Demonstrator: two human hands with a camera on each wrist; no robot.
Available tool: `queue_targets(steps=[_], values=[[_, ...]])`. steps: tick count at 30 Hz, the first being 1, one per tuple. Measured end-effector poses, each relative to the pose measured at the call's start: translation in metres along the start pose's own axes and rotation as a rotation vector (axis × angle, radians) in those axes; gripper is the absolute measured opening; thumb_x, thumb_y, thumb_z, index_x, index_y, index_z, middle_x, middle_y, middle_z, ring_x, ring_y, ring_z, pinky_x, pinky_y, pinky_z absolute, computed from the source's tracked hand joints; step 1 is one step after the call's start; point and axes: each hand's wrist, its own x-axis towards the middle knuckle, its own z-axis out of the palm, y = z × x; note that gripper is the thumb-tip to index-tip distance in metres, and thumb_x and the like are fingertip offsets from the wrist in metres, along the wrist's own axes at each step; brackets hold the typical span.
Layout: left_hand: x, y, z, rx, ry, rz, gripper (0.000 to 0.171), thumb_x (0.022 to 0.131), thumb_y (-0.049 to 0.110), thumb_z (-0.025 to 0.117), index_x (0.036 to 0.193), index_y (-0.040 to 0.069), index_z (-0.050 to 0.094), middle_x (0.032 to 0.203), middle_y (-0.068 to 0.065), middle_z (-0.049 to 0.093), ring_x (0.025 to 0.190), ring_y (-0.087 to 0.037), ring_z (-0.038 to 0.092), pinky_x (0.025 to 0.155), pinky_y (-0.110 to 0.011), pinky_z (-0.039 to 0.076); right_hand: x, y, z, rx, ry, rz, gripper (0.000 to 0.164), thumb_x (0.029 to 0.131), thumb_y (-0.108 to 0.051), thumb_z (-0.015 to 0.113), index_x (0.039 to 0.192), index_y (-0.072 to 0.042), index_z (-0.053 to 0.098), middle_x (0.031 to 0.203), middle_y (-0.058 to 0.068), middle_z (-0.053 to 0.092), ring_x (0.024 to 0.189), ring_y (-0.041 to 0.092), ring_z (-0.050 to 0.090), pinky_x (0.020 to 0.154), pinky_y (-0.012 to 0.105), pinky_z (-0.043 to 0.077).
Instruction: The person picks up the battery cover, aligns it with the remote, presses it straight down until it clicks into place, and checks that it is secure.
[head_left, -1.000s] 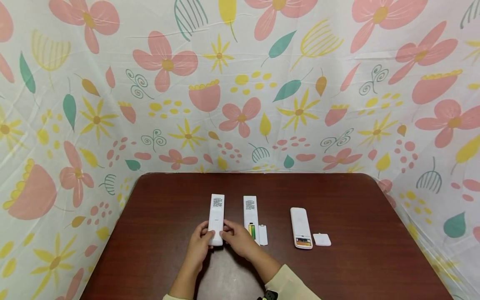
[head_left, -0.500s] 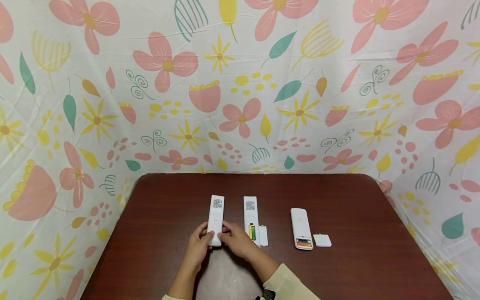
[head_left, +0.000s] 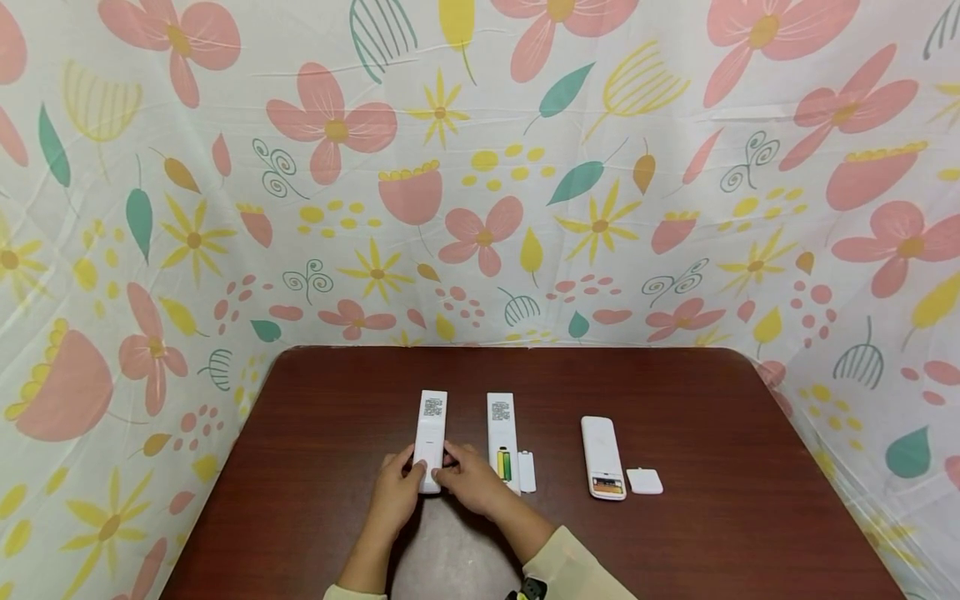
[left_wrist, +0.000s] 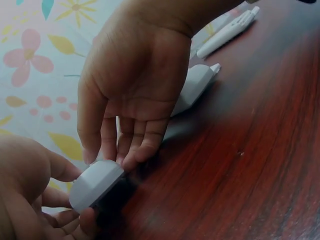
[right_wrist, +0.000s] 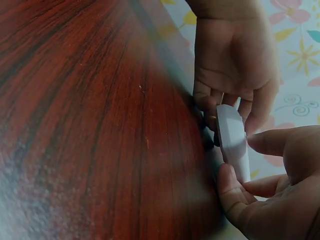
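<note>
A white remote control (head_left: 431,429) lies back side up at the left, label at its far end. My left hand (head_left: 395,487) holds its near end from the left, thumb on top. From the right, my right hand (head_left: 474,482) grips the same end, with its thumb on the back cover. Both wrist views show fingers along the remote's sides; here the remote's near end (left_wrist: 97,184) is raised slightly off the table. To the right lies a second white remote (head_left: 501,417) with green and yellow batteries (head_left: 504,464) in its uncovered compartment, its battery cover (head_left: 527,472) beside it.
Farther right is a third white remote (head_left: 601,446) with batteries (head_left: 607,485) showing in its bay. Its square cover (head_left: 644,480) lies next to it. The dark wooden table (head_left: 337,392) ends at a flower-patterned cloth (head_left: 480,292).
The right thumb has shifted slightly left over the remote's near end. The remote has moved slightly left; both hands keep their hold.
</note>
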Motion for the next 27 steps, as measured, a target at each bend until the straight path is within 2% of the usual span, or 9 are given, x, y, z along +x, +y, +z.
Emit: queue_targets(steps=[4,8,19,27], values=[[0.0008,0.0008,-0.0012,0.090,0.028,0.054,0.044,0.094,0.012,0.064,0.133,-0.008,0.061,0.108,-0.020,0.062,0.096,-0.027,0.059,0.084,-0.039,0.050,0.0002,0.0016,0.0011,-0.005,0.011,-0.017,0.064,0.091,-0.016,0.068,0.142,0.015,0.046,0.111,0.020,0.055,0.076,0.005,0.058,0.065,0.014,0.048],[0.0013,-0.0004,-0.0010,0.137,0.039,0.065,0.044,0.094,0.013,0.064,0.132,-0.007,0.061,0.106,-0.018,0.061,0.095,-0.026,0.060,0.084,-0.040,0.051,-0.0004,0.0009,0.0009,-0.001,0.019,-0.025,0.063,0.090,-0.014,0.069,0.141,0.016,0.047,0.109,0.020,0.056,0.077,0.006,0.058,0.065,0.014,0.048],[-0.0024,-0.0015,-0.0001,0.164,0.042,0.062,0.045,0.093,0.013,0.064,0.133,-0.008,0.061,0.102,-0.016,0.056,0.089,-0.022,0.055,0.078,-0.034,0.047,-0.0018,0.0003,0.0005,-0.078,0.016,-0.047,0.064,0.087,-0.010,0.073,0.141,0.014,0.049,0.106,0.016,0.056,0.087,0.010,0.058,0.072,0.016,0.046],[-0.0034,-0.0013,0.0012,0.170,0.064,0.058,0.044,0.095,0.012,0.063,0.133,-0.008,0.060,0.106,-0.018,0.057,0.091,-0.024,0.056,0.079,-0.036,0.047,0.0004,0.0042,0.0020,-0.169,0.021,-0.068,0.063,0.089,-0.014,0.073,0.140,0.014,0.050,0.101,0.011,0.056,0.080,0.003,0.051,0.071,0.016,0.044]])
